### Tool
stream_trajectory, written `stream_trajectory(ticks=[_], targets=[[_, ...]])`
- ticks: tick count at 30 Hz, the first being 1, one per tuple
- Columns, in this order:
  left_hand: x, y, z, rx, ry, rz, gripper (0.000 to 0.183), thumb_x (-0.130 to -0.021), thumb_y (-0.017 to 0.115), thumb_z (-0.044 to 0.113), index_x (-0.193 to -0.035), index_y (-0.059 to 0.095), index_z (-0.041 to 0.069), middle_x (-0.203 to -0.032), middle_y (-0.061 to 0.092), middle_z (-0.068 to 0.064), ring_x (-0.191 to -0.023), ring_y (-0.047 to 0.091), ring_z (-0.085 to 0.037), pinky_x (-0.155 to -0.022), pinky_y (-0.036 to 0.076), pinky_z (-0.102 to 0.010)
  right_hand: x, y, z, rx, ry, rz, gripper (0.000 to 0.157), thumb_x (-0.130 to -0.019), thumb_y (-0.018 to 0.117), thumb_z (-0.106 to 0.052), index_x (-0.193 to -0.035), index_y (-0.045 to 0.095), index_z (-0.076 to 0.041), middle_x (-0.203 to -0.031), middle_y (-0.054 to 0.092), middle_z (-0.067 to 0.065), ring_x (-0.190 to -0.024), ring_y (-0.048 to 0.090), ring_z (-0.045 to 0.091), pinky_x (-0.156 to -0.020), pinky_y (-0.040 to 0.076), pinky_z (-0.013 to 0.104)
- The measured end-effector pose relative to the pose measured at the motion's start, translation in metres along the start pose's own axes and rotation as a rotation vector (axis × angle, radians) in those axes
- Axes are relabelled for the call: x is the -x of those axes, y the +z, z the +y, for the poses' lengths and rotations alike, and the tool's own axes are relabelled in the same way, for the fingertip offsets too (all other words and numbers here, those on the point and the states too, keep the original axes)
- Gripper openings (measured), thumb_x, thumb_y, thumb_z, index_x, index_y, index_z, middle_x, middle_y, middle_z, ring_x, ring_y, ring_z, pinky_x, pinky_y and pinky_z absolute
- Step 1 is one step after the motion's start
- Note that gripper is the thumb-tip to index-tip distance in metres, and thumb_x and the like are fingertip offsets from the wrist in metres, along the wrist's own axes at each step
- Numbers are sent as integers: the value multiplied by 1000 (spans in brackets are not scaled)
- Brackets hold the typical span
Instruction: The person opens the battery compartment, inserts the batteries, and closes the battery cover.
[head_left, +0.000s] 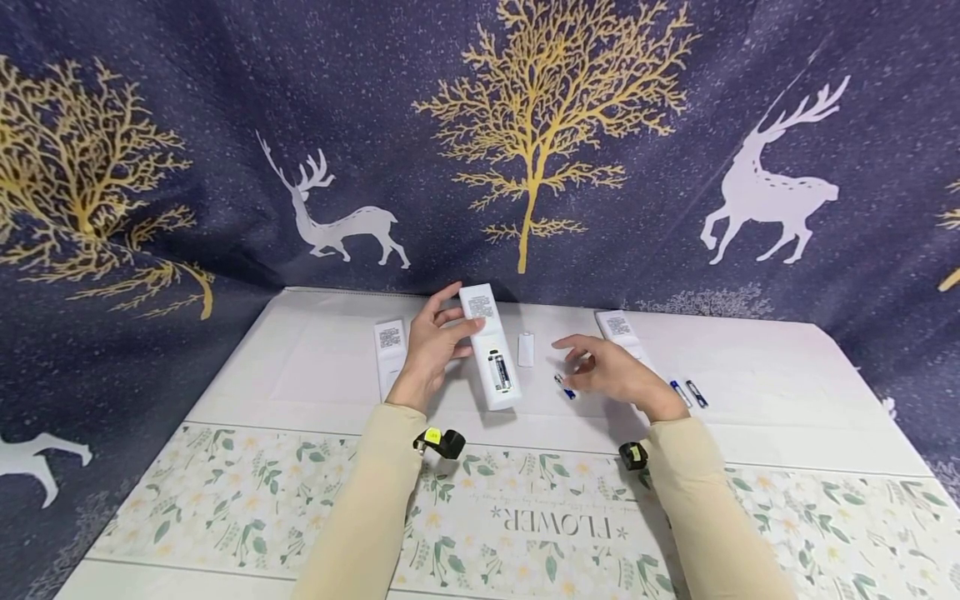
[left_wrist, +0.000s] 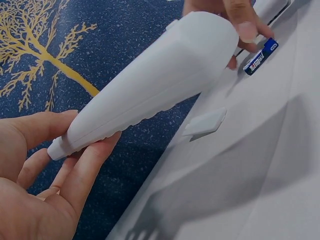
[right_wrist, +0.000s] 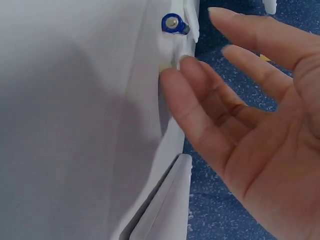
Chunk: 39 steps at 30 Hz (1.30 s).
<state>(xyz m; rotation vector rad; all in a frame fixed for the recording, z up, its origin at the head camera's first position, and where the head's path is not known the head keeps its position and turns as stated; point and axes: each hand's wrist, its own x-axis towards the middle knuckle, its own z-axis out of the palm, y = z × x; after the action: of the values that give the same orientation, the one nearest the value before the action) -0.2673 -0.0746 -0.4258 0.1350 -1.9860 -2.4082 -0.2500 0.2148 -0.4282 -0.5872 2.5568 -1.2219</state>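
Left hand (head_left: 429, 357) grips the remote (head_left: 489, 337), centre frame, its compartment uncovered. Right hand (head_left: 618, 373), fingers parted, holds nothing; the loose battery (head_left: 567, 390), nearer this hand, lies at its left, long axis slanting lower right.

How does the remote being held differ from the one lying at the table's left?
The left hand grips the held remote; the left remote lies on the table. The held remote has a battery exposed in its back; the left remote shows none. Both are white, elongated and printed with text.
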Motion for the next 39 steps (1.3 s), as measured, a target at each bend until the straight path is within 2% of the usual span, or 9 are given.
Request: stream_trajectory(ticks=[4,10,15,23,31,39], targets=[[1,0,1,5,-5,4,74,-89,81,-4,-153,58,27,-122,64,-11,-86,71,-18,-58,62,-24,1,0,1,17,19,-43,59,-88,80,5,-143,58,5,-108,68,19,-91,66,24,-78,59,32],[1,0,1,3,-2,1,74,-89,81,-4,-153,58,27,-121,64,-11,-86,71,-18,-59,62,-24,0,1,3,-56,83,-108,53,-88,79,9,-138,61,7,-101,64,17,-77,61,19,-67,63,35],[0,0,1,2,-1,2,74,-89,81,-4,-153,58,27,-121,64,-11,-85,71,-17,-59,62,-24,0,2,4,-88,113,-129,43,-91,75,9,-132,65,7,-95,62,13,-73,59,19,-67,61,35],[0,0,1,5,-4,6,74,-89,81,-4,-152,59,27,-120,64,-10,-85,71,-18,-58,62,-24,-1,6,4,-52,132,-101,31,-92,73,9,-123,68,4,-90,62,11,-70,61,19,-66,61,35],[0,-1,1,3,-12,13,74,-89,81,-4,-152,59,27,-120,65,-10,-86,71,-18,-58,62,-24,-3,11,1,28,125,-67,25,-92,71,6,-117,66,1,-87,61,9,-63,60,18,-57,58,32],[1,-1,1,-3,-12,10,74,-89,81,-4,-153,58,27,-121,65,-10,-86,71,-18,-59,62,-24,-3,10,-1,-7,107,-25,26,-95,62,6,-121,63,4,-85,58,9,-64,60,21,-56,53,30]])
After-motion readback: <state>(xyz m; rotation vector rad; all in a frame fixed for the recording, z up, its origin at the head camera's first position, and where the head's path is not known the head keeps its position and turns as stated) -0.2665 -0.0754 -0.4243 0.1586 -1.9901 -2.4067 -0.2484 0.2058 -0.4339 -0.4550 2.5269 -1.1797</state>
